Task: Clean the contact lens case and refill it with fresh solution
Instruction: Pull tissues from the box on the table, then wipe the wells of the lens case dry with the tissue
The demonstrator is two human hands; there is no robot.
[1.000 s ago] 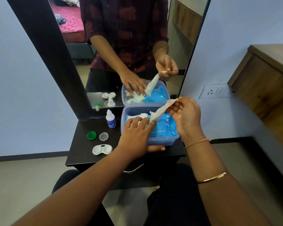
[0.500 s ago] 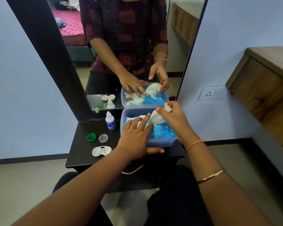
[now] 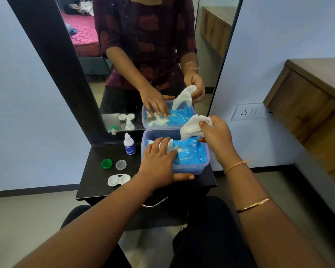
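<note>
I pull a wet wipe out of the pack.

My left hand [image 3: 159,161] lies flat, fingers spread, pressing the blue wipe pack [image 3: 190,153] in the tub [image 3: 186,168]. My right hand [image 3: 217,136] pinches a white wipe [image 3: 191,127]. The open lens case [image 3: 118,180] sits on the black surface [image 3: 97,182], near two caps and the solution bottle [image 3: 129,144].

Even, soft daylight; room moderately bright, no hard shadows. Faint shadow under the box [image 3: 190,168] on the black table [image 3: 97,182]. Mild sheen on the mirror [image 3: 143,55], speckled with dust. Wide-angle bending: wall edges and cabinet [image 3: 307,97] bow outward near the borders. Centre fairly sharp; forearms at the bottom edge soft, stretched. Slight blur on the wipe [image 3: 191,127].
</note>
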